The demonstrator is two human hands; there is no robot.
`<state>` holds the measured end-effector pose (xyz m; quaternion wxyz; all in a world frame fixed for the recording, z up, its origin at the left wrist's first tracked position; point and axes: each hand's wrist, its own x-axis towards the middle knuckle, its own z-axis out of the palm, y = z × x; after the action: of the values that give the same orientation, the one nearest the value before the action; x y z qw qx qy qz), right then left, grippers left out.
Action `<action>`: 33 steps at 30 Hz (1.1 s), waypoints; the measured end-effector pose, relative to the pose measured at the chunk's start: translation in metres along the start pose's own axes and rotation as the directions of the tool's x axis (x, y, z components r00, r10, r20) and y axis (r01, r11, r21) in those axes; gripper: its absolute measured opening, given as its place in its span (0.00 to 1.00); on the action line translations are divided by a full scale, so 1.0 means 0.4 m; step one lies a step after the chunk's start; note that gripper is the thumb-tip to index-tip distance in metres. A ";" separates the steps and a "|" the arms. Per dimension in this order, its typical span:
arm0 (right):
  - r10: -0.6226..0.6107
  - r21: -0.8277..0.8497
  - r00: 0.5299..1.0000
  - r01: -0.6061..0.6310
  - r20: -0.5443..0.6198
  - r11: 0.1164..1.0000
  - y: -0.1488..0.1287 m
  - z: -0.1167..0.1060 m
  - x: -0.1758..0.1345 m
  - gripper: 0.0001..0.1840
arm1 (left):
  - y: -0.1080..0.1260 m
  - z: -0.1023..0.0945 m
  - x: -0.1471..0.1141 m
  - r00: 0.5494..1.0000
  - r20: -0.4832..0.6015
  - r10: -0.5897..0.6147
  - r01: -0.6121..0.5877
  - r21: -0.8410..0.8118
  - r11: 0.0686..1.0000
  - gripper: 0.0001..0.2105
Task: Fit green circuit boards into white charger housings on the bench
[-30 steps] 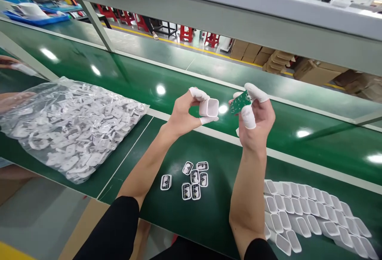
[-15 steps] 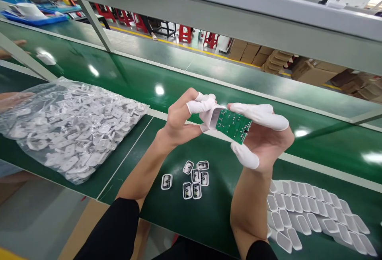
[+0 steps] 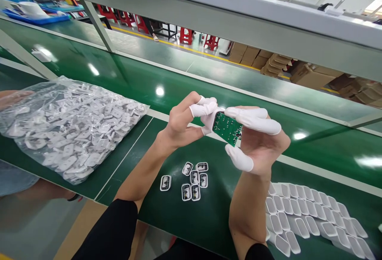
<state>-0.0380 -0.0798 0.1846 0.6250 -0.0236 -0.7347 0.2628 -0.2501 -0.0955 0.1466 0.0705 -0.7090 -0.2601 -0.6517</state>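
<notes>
My left hand [image 3: 188,116], with white finger cots on its fingertips, is closed around a white plastic housing [image 3: 208,120] whose open end faces right. My right hand [image 3: 256,136], also in finger cots, grips a green circuit board [image 3: 227,128] by its edges, thumb below and fingers above. The board's left end sits inside the housing's mouth; its soldered face is toward me. Below my hands on the bench lie several white housings with parts inside [image 3: 194,177], open ends up.
At right, rows of white housings [image 3: 301,206] lie on the green bench [image 3: 167,222]. A clear bag of small white plastic parts [image 3: 77,128] lies at left, another person's hand [image 3: 13,96] on it. A grey shelf beam [image 3: 191,7] crosses above.
The circuit board has moved left, deeper into the housing, and my right hand has come closer to my left. The other person's leg shows more at lower left.
</notes>
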 end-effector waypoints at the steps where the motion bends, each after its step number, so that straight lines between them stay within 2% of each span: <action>1: 0.000 -0.004 1.000 0.000 0.004 1.000 0.001 -0.001 -0.001 0.35 | 0.000 -0.001 -0.001 1.000 0.003 -0.025 0.025 0.009 1.000 0.27; 3: 0.003 -0.015 1.000 -0.003 0.005 1.000 0.002 -0.002 -0.001 0.35 | 0.002 -0.003 -0.002 0.996 -0.001 -0.087 0.087 0.024 0.996 0.27; 5: 0.007 -0.013 1.000 -0.006 0.002 1.000 0.002 -0.003 -0.001 0.35 | 0.003 -0.003 -0.001 0.995 -0.006 -0.098 0.098 0.019 0.995 0.26; 10: 0.008 0.013 1.000 -0.008 0.008 1.000 0.000 -0.005 0.000 0.36 | 0.008 -0.003 0.007 0.997 0.026 0.078 -0.079 0.007 0.997 0.27; 15: 0.001 -0.018 1.000 -0.001 0.017 1.000 0.005 -0.007 -0.002 0.35 | 0.013 -0.002 0.006 0.994 0.045 0.096 -0.101 0.116 0.988 0.25; 18: 0.009 -0.090 1.000 -0.006 0.028 0.996 0.005 -0.007 -0.001 0.34 | 0.013 0.002 0.006 0.995 0.029 0.100 -0.103 0.103 0.989 0.29; 22: 0.035 -0.283 0.998 -0.019 0.054 0.959 -0.007 -0.012 0.004 0.32 | 0.010 0.012 0.013 0.995 -0.026 0.093 -0.090 0.106 0.990 0.33; 24: 0.035 -0.323 0.997 -0.011 0.067 0.946 -0.017 -0.018 0.006 0.34 | 0.012 0.016 0.015 0.998 -0.049 0.050 -0.045 0.090 0.995 0.34; 27: 0.021 -0.340 0.994 0.015 0.104 0.940 -0.031 -0.028 0.006 0.35 | 0.022 0.021 0.015 0.992 -0.082 -0.093 0.096 0.026 0.995 0.34; 30: 0.037 -0.396 0.987 0.029 0.158 0.918 -0.037 -0.030 0.004 0.38 | 0.037 0.025 0.015 0.963 -0.089 -0.255 0.253 -0.035 0.967 0.33; 33: 0.085 -0.453 0.978 0.011 0.192 0.891 -0.036 -0.024 0.002 0.41 | 0.049 0.025 0.016 0.941 -0.083 -0.327 0.320 -0.088 0.943 0.33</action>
<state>-0.0249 -0.0886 0.1922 0.5173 -0.1547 -0.8360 0.0978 -0.2319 -0.1058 0.1561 -0.0510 -0.6264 -0.3452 -0.6970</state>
